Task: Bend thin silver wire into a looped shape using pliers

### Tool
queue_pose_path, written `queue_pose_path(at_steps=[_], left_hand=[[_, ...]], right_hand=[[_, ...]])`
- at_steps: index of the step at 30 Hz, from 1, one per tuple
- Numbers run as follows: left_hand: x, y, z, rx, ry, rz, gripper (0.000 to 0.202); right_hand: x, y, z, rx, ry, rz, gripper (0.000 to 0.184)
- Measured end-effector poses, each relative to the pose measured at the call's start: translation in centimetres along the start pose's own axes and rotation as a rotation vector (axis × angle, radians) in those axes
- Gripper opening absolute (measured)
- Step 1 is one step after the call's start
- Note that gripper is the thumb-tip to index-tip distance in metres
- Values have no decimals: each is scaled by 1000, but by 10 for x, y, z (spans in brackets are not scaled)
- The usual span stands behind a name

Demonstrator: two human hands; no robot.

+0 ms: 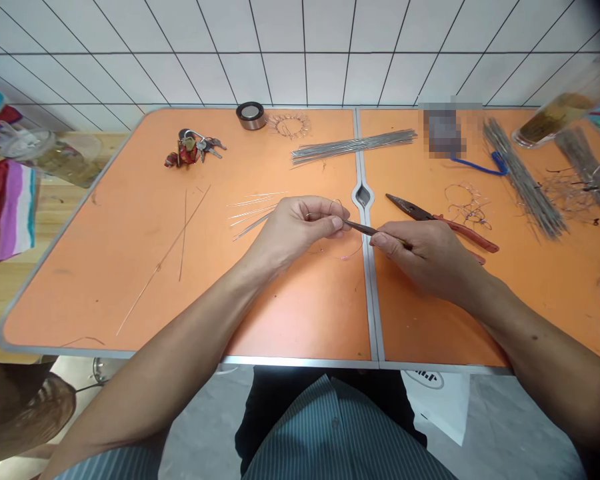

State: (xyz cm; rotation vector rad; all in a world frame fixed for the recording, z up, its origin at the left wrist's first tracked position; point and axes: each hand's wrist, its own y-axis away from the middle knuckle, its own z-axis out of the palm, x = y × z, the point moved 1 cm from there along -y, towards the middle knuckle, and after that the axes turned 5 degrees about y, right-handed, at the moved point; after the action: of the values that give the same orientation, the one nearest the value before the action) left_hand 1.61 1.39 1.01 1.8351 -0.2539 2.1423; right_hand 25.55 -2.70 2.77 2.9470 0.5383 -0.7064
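Note:
My left hand (313, 223) is closed in a pinch over the middle of the table, fingertips and thumb together on a thin copper-coloured wire (347, 257) that curves in a loose loop below them. In my right hand (420, 250) is a slim, dark, pointed tool (363, 228), perhaps tweezers. Its tip meets the left fingertips; the exact contact there is too small to make out. Behind the right hand lie pliers (420, 212) with red handles, partly covered by that hand. Several straight thin wires (250, 217) lie beside my left hand.
On the orange folding table (300, 313) are keys (200, 145), a tape roll (251, 115), a coiled wire ring (290, 125), a wire bundle (355, 145), another bundle (525, 180), tangled wire (467, 203) and a drink cup (550, 120). A metal seam (373, 300) divides the tabletop.

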Motion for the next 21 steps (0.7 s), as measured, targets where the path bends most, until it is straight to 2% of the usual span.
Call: queue_pose_path(at_steps=[13, 21], left_hand=[[5, 4, 5, 21, -147, 40, 5], [3, 3, 3, -26, -250, 77, 9]], right_hand=[[1, 0, 0, -14, -11, 0, 50], [1, -2, -2, -51, -48, 17, 48]])
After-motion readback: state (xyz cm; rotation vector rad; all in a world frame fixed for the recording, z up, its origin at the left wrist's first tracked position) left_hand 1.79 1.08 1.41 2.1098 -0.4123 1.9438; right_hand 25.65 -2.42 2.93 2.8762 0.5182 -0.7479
